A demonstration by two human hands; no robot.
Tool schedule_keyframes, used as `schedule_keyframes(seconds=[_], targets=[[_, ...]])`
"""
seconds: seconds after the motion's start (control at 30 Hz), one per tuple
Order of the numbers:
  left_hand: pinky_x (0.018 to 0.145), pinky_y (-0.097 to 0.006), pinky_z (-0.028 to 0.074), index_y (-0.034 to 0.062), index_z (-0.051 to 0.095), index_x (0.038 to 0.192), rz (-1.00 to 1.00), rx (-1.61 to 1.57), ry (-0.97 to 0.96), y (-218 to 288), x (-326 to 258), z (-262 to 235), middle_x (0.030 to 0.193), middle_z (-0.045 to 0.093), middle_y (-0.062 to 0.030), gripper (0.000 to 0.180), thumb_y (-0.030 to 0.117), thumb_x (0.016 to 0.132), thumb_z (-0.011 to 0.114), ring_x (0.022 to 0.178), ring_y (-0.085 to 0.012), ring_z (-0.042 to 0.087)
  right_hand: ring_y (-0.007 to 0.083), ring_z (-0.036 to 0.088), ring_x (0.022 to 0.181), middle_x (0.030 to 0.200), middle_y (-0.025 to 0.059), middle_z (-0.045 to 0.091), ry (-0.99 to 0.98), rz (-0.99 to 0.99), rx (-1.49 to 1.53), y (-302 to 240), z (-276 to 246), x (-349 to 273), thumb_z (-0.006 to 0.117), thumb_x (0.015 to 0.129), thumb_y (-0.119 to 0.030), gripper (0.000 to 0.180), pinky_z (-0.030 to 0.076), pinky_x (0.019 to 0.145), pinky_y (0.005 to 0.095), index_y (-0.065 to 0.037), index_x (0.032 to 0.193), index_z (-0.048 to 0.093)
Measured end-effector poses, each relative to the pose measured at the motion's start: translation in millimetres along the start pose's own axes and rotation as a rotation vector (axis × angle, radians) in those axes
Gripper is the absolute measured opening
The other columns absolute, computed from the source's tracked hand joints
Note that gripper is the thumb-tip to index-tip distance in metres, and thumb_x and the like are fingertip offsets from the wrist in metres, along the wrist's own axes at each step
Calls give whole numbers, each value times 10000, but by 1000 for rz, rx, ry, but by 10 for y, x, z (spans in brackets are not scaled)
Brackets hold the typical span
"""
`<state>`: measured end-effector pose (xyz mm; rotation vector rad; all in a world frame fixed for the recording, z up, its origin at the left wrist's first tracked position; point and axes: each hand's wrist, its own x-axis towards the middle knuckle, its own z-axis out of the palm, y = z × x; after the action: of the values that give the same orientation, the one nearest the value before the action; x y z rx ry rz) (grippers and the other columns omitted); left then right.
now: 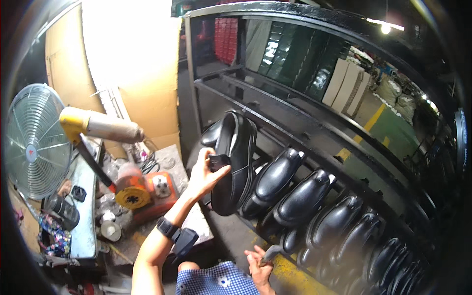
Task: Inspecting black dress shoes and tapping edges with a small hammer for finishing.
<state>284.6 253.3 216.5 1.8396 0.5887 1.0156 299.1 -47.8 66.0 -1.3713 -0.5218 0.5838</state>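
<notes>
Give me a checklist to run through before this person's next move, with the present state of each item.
1. Black shoe held: ok, the left hand grips it near its opening.
2. Right hand supporting that shoe: not ok, it is apart, lower in the picture.
3. Small grey item at the right hand's fingers firmly gripped: cannot tell.
4. Held shoe clear of the row of black shoes: cannot tell, they overlap in this view.
5. Yellow-and-silver cylinder on the bench switched off: cannot tell.

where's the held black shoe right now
In the head view, the shoe is near the centre, in the left hand, right of the orange machine and in front of the black rack.
</notes>
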Motion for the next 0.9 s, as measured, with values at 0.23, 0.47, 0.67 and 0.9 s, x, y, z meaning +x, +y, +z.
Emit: schedule_keyframes(seconds=[0.23, 0.47, 0.67, 0.9], targets=[[620, -222, 497, 90, 383, 996, -167, -257, 212, 380, -1264, -372, 798, 596, -37, 446, 82, 724, 736, 706, -91, 587, 85, 548, 658, 1062, 172, 598, -133, -59, 200, -573, 385, -1, 671, 790, -119, 565, 437, 569, 204, 73, 1239, 386], [612, -219, 503, 68, 402, 998, -333, -370, 412, 364, -1838, -400, 833, 583, -50, 417, 78, 736, 726, 717, -101, 579, 137, 598, 800, 941, 108, 620, -155, -300, -199, -1016, 893, -136, 780, 675, -155, 774, 486, 743, 259, 33, 1288, 346], [712, -257, 514, 53, 323, 1239, -402, -636, 419, 197, -2182, -483, 1028, 576, -105, 466, 80, 852, 582, 860, -145, 594, 155, 579, 878, 1005, 112, 608, -99, -179, 4, -667, 858, -44, 736, 667, -16, 618, 460, 810, 279, 65, 1207, 447], [618, -225, 505, 13, 492, 1115, -587, -594, 226, -192, -2935, -133, 961, 612, -106, 229, 128, 918, 479, 758, -138, 618, 198, 553, 975, 1097, 131, 564, -76, 109, 366, -550, 1175, 311, 668, 709, 35, 499, 427, 897, 309, 97, 1168, 482]])
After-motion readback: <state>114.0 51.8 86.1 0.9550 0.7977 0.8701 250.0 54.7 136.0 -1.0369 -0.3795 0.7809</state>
